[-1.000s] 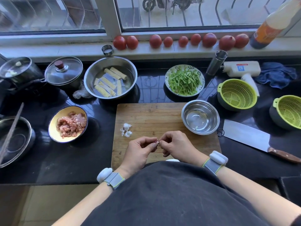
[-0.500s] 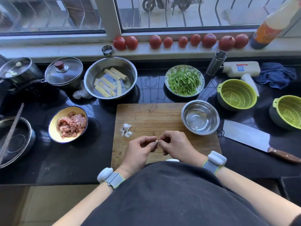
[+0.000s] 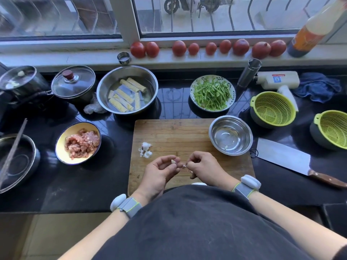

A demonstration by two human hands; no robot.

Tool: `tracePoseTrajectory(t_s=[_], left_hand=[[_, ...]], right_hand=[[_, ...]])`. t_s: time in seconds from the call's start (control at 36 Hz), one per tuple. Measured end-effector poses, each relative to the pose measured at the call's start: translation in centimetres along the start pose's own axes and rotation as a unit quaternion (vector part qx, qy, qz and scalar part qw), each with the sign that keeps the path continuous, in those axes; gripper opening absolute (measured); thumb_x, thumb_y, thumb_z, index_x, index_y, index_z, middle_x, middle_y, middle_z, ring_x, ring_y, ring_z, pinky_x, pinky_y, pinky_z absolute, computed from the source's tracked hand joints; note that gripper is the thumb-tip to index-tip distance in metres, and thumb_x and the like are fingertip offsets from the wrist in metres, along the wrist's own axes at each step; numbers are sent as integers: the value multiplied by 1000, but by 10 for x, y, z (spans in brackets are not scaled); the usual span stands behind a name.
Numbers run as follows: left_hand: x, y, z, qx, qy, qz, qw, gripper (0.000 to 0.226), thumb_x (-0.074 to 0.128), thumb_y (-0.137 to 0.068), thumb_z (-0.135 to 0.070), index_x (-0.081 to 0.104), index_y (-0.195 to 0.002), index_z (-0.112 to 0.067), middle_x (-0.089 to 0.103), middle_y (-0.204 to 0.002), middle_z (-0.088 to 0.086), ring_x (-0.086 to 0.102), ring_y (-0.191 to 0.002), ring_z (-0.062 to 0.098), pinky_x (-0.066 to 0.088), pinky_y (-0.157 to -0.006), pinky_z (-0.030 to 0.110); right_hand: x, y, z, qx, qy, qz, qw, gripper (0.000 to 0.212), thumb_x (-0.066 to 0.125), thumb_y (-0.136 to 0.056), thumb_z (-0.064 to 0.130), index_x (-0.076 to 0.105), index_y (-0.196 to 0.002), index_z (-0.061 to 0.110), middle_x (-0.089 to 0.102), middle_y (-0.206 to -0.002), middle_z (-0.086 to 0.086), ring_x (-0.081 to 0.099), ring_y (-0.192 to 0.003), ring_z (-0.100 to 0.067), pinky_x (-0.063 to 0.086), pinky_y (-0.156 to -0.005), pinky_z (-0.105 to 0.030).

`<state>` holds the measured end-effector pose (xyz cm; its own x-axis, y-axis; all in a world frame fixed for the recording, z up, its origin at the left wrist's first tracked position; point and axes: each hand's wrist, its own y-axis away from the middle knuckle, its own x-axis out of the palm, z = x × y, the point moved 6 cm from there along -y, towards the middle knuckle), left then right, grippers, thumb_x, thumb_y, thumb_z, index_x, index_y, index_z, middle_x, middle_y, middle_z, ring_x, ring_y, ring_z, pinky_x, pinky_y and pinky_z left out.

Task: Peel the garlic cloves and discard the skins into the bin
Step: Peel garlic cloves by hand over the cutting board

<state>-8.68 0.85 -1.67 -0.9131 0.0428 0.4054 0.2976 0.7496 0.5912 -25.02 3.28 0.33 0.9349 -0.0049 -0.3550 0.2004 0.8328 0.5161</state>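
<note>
Over the near edge of the wooden cutting board [image 3: 178,134], my left hand [image 3: 159,173] pinches a small pale garlic clove [image 3: 173,161] between thumb and fingertips. Just to its right, my right hand [image 3: 204,168] pinches a thin scrap of garlic skin [image 3: 184,166], a short gap from the clove. A small pile of white garlic pieces and skins [image 3: 145,149] lies on the board's left part. The steel bowl [image 3: 230,135] on the board's right corner holds one small peeled clove [image 3: 226,147]. No bin is in view.
A cleaver [image 3: 287,158] lies right of the board on the black counter. Two green colanders [image 3: 273,108] stand at the right. A yellow bowl of minced meat [image 3: 78,142], a steel basin [image 3: 127,89], pots and a plate of green strips [image 3: 212,92] surround the board.
My hands, which met at the clove, have drawn slightly apart; the right hand has pulled a scrap of skin away from the clove held in the left.
</note>
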Motion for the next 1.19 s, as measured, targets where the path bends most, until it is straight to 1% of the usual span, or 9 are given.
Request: tracePoseTrajectory(t_s=[0.11, 0.22, 0.28, 0.39, 0.44, 0.58, 0.72, 0.97, 1.19], left_hand=[[0, -2, 4, -26, 49, 2, 998, 20, 54, -93, 14, 63, -107, 3, 74, -105, 20, 75, -91, 28, 61, -82, 32], [1, -2, 5, -27, 30, 8, 999, 22, 54, -92, 14, 66, -107, 3, 74, -101, 18, 74, -85, 26, 61, -79, 30], [2, -1, 3, -24, 16, 8, 1000, 23, 54, -91, 15, 67, -105, 3, 74, -95, 15, 72, -78, 21, 61, -75, 27], [3, -1, 1, -11, -31, 3, 999, 25, 58, -89, 16, 65, -109, 2, 75, -89, 12, 71, -72, 18, 59, -68, 23], [1, -1, 0, -1, -62, -5, 998, 23, 64, -87, 14, 65, -104, -1, 75, -90, 14, 72, -74, 20, 59, -67, 24], [0, 0, -4, 30, -130, -6, 991, 15, 72, -82, 11, 65, -89, -1, 73, -80, 15, 72, -74, 22, 59, -70, 27], [5, 4, -11, 65, -207, -5, 976, 15, 75, -81, 10, 64, -90, 7, 74, -81, 13, 71, -73, 18, 59, -71, 26], [9, 2, -15, 106, -336, 12, 936, 18, 79, -81, -2, 67, -80, -15, 76, -81, 4, 72, -79, 18, 59, -78, 35], [13, 6, -18, 122, -355, 16, 927, 17, 80, -81, -5, 68, -79, -16, 77, -82, 0, 74, -83, 22, 59, -79, 34]], right_hand=[[-4, -3, -11, 33, 60, -25, 997, 15, 62, -88, 18, 65, -74, 11, 64, -73, -1, 61, -53, -19, 50, -50, -24], [-7, -9, -23, 37, 182, -36, 982, 27, 56, -94, 36, 65, -77, 17, 66, -77, 2, 61, -82, -26, 48, -73, -34], [-7, -11, -23, 15, 198, -38, 979, 19, 57, -94, 30, 63, -79, 21, 67, -84, 3, 61, -88, -24, 47, -77, -33], [-4, -9, -11, -45, 162, -33, 985, 14, 59, -89, 15, 69, -87, 25, 64, -77, 9, 58, -70, -13, 53, -74, -32], [-3, -6, -3, -74, 133, -30, 988, 10, 65, -88, 17, 73, -86, 23, 65, -69, 11, 58, -61, -6, 58, -70, -35], [3, 3, 18, -154, 134, -2, 979, 7, 71, -90, 22, 78, -88, 22, 63, -63, 18, 60, -59, 2, 56, -68, -26], [2, 3, 19, -160, 143, -9, 977, 7, 72, -89, 23, 77, -85, 20, 66, -65, 13, 61, -58, -2, 57, -67, -28], [1, 5, 19, -174, 172, -31, 969, 6, 70, -84, 20, 73, -79, 20, 57, -62, 18, 53, -59, 5, 39, -61, -14], [1, 4, 19, -177, 161, -42, 970, 12, 72, -81, 17, 67, -71, 22, 57, -62, 15, 53, -61, 3, 36, -58, -12]])
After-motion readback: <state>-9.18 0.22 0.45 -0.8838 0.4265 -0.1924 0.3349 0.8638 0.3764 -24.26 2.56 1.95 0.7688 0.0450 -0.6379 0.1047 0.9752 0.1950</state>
